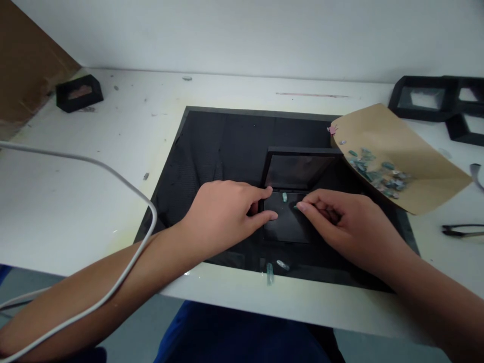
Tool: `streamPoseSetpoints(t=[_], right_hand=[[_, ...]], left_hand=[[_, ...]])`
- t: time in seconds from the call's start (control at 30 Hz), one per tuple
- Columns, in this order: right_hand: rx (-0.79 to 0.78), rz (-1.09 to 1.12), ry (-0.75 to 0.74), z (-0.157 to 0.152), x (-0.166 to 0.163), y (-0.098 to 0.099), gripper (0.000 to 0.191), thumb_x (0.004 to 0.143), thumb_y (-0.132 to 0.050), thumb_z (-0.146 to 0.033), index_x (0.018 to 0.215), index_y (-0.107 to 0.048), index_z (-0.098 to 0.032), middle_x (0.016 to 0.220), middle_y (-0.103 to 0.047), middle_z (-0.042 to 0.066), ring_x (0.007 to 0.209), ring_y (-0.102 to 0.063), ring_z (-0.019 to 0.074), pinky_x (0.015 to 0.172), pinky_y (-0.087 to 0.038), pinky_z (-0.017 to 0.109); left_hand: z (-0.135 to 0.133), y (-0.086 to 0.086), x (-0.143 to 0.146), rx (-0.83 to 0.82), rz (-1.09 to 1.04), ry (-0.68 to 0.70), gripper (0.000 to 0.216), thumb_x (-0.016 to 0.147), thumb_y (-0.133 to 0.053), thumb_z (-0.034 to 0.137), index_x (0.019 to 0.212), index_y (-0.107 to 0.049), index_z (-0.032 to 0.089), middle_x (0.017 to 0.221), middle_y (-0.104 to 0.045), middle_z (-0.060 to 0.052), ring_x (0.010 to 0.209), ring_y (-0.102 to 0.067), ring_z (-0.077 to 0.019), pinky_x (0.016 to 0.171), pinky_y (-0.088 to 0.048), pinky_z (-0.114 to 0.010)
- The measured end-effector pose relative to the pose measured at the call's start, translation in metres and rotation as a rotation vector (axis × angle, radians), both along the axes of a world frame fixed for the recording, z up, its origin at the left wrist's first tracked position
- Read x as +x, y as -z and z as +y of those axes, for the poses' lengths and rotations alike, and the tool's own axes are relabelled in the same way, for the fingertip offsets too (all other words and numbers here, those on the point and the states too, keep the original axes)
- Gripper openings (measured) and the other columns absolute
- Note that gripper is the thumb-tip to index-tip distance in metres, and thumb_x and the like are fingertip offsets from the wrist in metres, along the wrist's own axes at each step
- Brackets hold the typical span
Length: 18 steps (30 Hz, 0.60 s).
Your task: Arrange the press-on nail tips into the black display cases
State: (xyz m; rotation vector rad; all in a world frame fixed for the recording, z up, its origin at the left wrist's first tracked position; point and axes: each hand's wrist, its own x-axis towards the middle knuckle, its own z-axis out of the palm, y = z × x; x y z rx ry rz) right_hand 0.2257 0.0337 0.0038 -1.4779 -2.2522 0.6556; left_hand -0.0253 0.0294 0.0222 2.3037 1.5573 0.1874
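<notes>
A small open black box (287,222) lies on a large black mat (212,146) in front of me, its lid (298,169) raised at the far side. My left hand (223,212) holds the box's left edge between thumb and forefinger. My right hand (340,227) pinches a small green stone (296,206) over the box's base. Another green stone (285,197) lies inside the box near the hinge.
A brown paper envelope (401,156) at the right carries several green stones (378,174). Two more stones (276,269) lie at the mat's near edge. Empty black boxes (438,98) stand far right, another (79,92) far left. A white cable (124,184) crosses my left arm. Black tweezers (461,231) lie at right.
</notes>
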Motion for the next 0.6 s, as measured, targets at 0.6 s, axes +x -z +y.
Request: streamPoseSetpoints(t=[0.6], right_hand=[[0.371, 0.004, -0.315, -0.006, -0.002, 0.006, 0.019, 0.103, -0.069, -0.030, 0.113, -0.081, -0.019, 0.081, -0.073, 0.003, 0.073, -0.068, 0.0168, 0.065, -0.053, 0.030]], left_hand=[[0.000, 0.001, -0.001, 0.046, -0.011, 0.030, 0.039, 0.095, -0.082, 0.045, 0.131, -0.078, 0.032, 0.087, -0.083, 0.006, 0.082, -0.078, -0.0203, 0.061, -0.044, -0.031]])
